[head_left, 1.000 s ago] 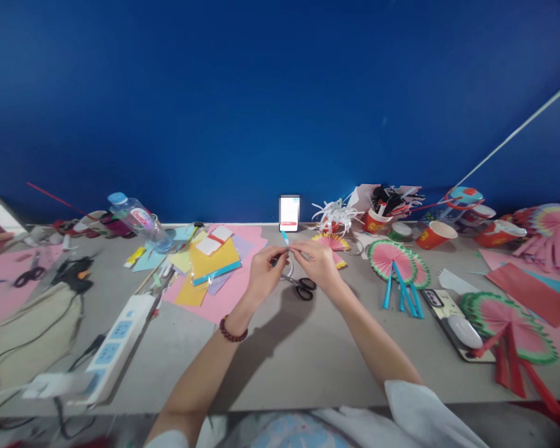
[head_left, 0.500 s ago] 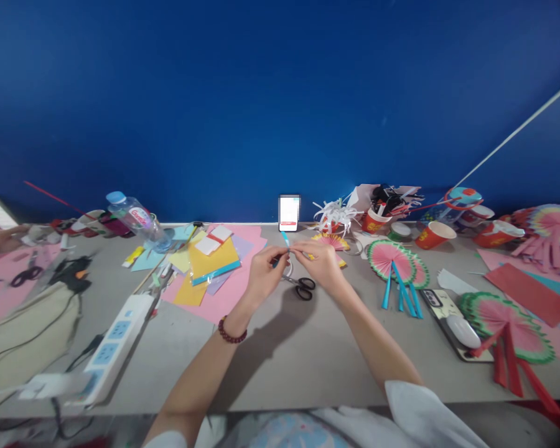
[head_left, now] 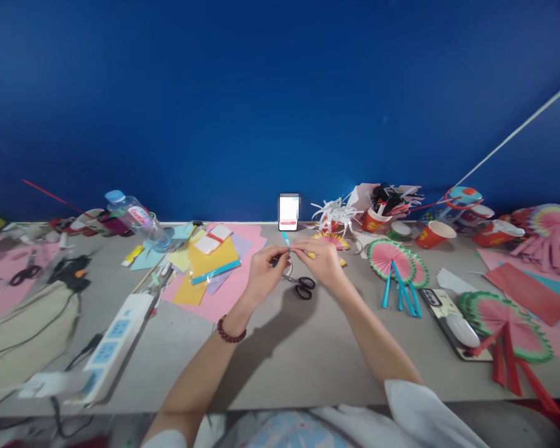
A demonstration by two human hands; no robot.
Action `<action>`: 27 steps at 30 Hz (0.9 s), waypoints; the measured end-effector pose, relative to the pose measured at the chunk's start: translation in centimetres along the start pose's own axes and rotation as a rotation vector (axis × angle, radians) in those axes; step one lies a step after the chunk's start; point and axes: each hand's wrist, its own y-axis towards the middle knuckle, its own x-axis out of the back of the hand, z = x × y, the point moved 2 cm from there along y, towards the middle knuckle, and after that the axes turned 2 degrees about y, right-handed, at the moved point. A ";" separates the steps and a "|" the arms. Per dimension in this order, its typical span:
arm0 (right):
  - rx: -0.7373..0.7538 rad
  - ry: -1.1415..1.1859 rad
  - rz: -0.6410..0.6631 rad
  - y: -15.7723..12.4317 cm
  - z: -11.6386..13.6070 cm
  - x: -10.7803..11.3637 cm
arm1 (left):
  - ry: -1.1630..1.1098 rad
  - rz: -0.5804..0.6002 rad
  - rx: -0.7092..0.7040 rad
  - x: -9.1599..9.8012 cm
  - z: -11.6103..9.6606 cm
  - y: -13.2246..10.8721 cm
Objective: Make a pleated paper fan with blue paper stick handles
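Our left hand [head_left: 266, 270] and right hand [head_left: 322, 260] meet with fingers pinched close together on a narrow blue strip [head_left: 285, 239], whose free end pokes out past the fingertips, a little beyond the scissors [head_left: 295, 282]. Their black handles lie on the counter [head_left: 308, 373] just below our hands. We judge that the strip could crease or tear if our two hands pull unevenly, or slip away, since so little of it sits under the fingers; a hand dropped carelessly might also knock the scissors.

Beyond the scissors a phone [head_left: 288, 212] stands upright, its screen too blurred to read. Left of and beyond them, a bottle [head_left: 140, 216] carries reddish lettering that we cannot make out for sure. To their right come a watermelon-coloured fan [head_left: 386, 257] and, farther off, a red cup [head_left: 435, 236] with illegible yellow print.
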 end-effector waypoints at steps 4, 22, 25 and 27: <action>0.028 -0.037 -0.008 -0.1 0.1 0.0 | -0.004 0.003 -0.021 0.0 -0.1 -0.1; 0.026 -0.065 0.002 -0.1 0.5 0.2 | -0.181 0.001 0.182 0.2 -0.1 0.2; 0.094 -0.134 -0.044 -0.3 0.6 -0.2 | -0.238 -0.010 0.250 0.2 0.0 0.2; 0.152 -0.190 -0.052 -0.4 0.6 -0.5 | -0.272 -0.022 0.282 0.1 0.0 0.2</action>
